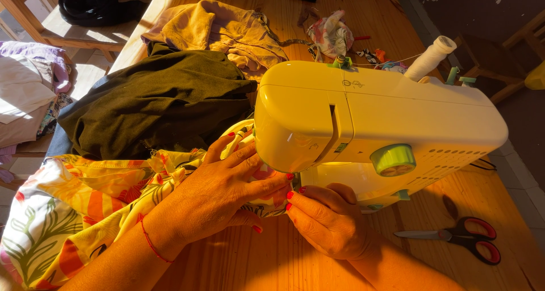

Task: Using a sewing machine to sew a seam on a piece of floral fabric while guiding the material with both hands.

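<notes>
Head camera looks down on a wooden table (pixel 238 262) where a cream-yellow sewing machine (pixel 374 121) stands, its head end toward the person. Left hand (pixel 218 194) lies flat on a floral fabric (pixel 85 206) printed in orange, yellow and green, fingers spread and pressed down on the cloth just beside the machine's needle end; nothing is pinched in it. A thin red string circles that wrist. Right hand (pixel 326 217) sits close against the left, just below the machine's head, fingers curled together with the tips touching the same fabric at the edge where it passes under the machine; whether cloth is actually nipped between those fingertips cannot be told, since the machine's body hides the needle area. Both hands carry red-painted nails. The floral fabric trails from under the machine to the left and down off the table's near corner. Behind it lies a dark olive cloth (pixel 159 98) in a heap, and beyond that a mustard-yellow garment (pixel 221 30), crumpled. A white thread spool (pixel 430 58) stands tilted on top of the machine's far side, and a green dial (pixel 393 159) shows on its front. Red-handled scissors (pixel 454 237) lie closed on the table to the right, well apart from the hands. Small scraps of cloth (pixel 332 36) rest near the table's far edge.
</notes>
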